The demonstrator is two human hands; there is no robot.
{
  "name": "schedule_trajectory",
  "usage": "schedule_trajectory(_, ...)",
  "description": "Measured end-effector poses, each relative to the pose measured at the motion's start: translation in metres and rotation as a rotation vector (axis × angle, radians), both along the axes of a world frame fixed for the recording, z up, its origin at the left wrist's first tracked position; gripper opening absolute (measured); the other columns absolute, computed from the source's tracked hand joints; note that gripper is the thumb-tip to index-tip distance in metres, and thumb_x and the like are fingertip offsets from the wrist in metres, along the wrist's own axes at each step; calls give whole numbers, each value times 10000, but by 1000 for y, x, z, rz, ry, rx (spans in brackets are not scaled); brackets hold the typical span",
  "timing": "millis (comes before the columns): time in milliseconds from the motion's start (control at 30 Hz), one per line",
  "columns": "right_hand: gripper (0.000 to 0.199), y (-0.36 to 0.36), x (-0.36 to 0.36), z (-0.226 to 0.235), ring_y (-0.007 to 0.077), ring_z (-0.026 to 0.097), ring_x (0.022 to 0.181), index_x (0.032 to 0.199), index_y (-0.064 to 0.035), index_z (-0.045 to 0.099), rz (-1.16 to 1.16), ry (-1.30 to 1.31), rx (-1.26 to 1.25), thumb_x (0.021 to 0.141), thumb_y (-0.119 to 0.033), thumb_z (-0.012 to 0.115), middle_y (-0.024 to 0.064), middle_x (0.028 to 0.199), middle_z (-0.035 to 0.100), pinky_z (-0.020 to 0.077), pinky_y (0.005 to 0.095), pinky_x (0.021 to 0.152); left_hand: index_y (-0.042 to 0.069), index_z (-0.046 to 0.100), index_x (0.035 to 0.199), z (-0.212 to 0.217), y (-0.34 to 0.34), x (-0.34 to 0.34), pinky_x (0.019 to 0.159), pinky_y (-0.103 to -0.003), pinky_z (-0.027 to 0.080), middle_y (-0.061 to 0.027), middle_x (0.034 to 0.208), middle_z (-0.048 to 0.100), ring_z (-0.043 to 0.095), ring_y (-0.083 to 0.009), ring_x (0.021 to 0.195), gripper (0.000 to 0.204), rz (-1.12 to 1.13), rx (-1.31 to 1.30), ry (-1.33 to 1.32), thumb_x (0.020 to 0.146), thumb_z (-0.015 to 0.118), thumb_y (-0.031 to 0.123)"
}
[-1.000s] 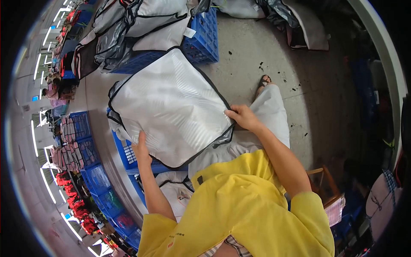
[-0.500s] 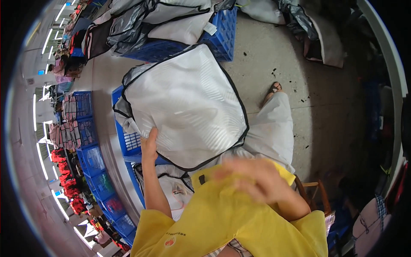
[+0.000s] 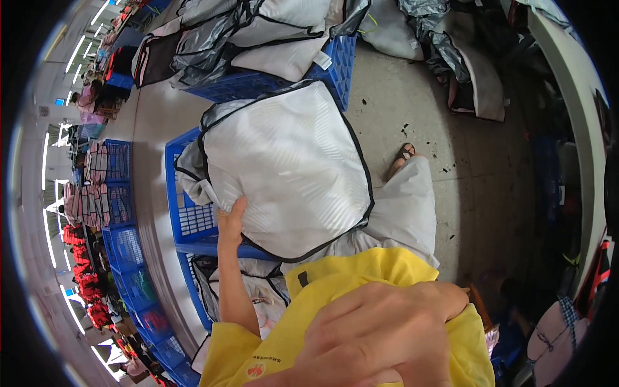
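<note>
Your left hand [image 3: 231, 221] is grasping the black-edged white fabric panel [image 3: 290, 168] by its lower-left edge, the thumb lying on the white face and the other fingers mostly out of sight beneath it. Your right hand [image 3: 383, 326] is well apart from the panel, raised close to the camera in front of your yellow shirt [image 3: 361, 267]. Its back is toward the camera and the fingers look bent, but I cannot tell whether they are clenched or hold anything.

The panel is spread out in front of you, its right corner against your pale grey trousers [image 3: 409, 209] and its left side over a blue plastic crate [image 3: 171, 184]. Near your left forearm, more black-edged fabric pieces [image 3: 271, 287] lie in another crate section. Beyond the panel's far edge, a blue crate [image 3: 342, 71] carries a heap of silver and white pieces [image 3: 277, 39], with a white tag [image 3: 322, 60] at its right end. Your sandaled foot [image 3: 402, 158] rests on the grey floor [image 3: 387, 90], near scattered dark scraps [image 3: 405, 128].
</note>
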State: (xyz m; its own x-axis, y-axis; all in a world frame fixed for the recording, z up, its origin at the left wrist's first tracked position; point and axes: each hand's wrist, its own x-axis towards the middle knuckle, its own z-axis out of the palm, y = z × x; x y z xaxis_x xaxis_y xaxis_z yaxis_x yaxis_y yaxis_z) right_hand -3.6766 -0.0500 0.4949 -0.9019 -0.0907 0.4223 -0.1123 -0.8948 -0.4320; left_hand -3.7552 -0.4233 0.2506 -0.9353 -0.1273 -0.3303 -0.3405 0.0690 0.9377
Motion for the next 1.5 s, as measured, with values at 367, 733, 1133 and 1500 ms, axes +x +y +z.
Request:
schedule_trajectory(367, 394, -15, -67, -101, 226, 707, 715, 1421, 21, 482, -506, 192, 669, 1037, -67, 501, 194, 945, 727, 573, 350, 658, -15, 590, 1357, -13, -18, 11, 956, -384, 522, -111, 1269, 671, 643, -228, 1122, 555, -17, 32, 39, 880, 767, 209)
schedule_trajectory(733, 527, -30, -212, -346, 327, 642, 680, 969, 52, 672, -545, -577, 1355, 994, -473, 629, 234, 792, 677, 497, 428, 663, 26, 552, 1419, -13, -32, 23, 962, -409, 527, -99, 1306, 663, 651, -244, 1135, 546, -9, 163, -106, 896, 697, 84)
schedule_trajectory(1133, 493, -27, -189, -337, 49, 352, 640, 674, -66, 508, -500, -609, 1149, 1039, -379, 622, -87, 652, 435, 267, 288, 519, -13, 657, 1202, 77, -56, -21, 896, -399, 543, -175, 1041, 744, 711, -298, 1005, 496, -251, -905, -337, 877, 776, 342)
schedule_trajectory(1500, 487, -30, -185, -345, 39, 316, 631, 681, -103, 477, -465, -626, 1096, 1052, -392, 603, -106, 687, 393, 242, 276, 518, 63, 724, 1150, 128, 18, -170, 921, -360, 511, -168, 1183, 698, 663, -335, 1074, 281, -511, -826, 607, 897, 752, 182)
